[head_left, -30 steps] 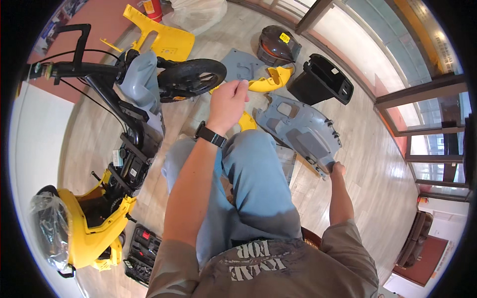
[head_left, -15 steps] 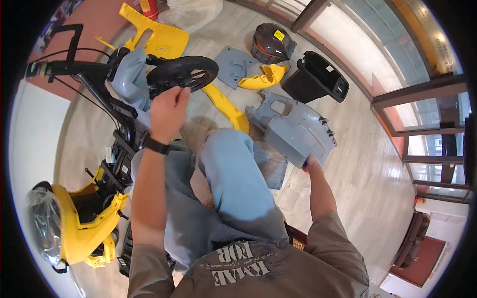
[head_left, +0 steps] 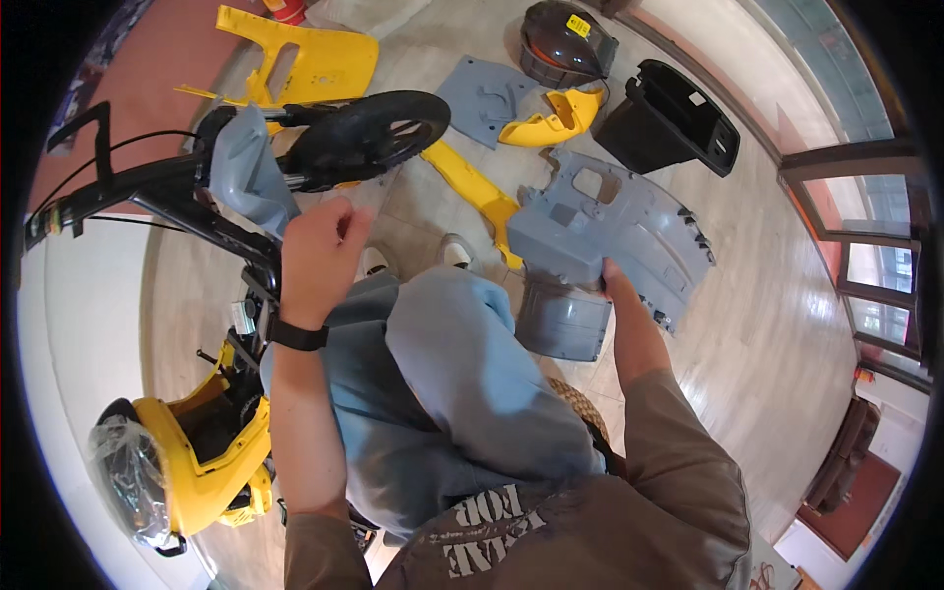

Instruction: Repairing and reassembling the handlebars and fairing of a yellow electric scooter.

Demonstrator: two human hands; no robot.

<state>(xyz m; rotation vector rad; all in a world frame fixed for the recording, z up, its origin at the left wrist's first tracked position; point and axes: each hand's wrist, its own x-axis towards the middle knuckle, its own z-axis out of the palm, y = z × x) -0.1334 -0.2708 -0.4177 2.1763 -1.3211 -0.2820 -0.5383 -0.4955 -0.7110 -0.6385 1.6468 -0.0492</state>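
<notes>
My right hand [head_left: 616, 281] grips the near edge of a large grey moulded plastic panel [head_left: 644, 226], with black clips along its right side. That panel overlaps a smaller grey panel [head_left: 560, 323] lying on the floor. My left hand [head_left: 323, 258], with a black band at the wrist, is closed in front of me; what its fingers hold, if anything, is hidden. Beyond it stands a stripped scooter, its black frame [head_left: 211, 231] carrying a grey front cover [head_left: 244, 162] near the front wheel [head_left: 369, 140].
A yellow strip [head_left: 472, 187], a yellow curved part [head_left: 553, 118], a grey flat panel [head_left: 485, 101] and a yellow frame panel [head_left: 315, 59] lie on the floor. Farther right are a black bin [head_left: 669, 118] and a dark domed case [head_left: 565, 41]. The scooter's yellow rear body [head_left: 211, 482] is at left.
The view has turned and shifted, moving the floor parts up and right in the picture. My right hand keeps hold of the grey panel. My left hand has come slightly nearer, still closed.
</notes>
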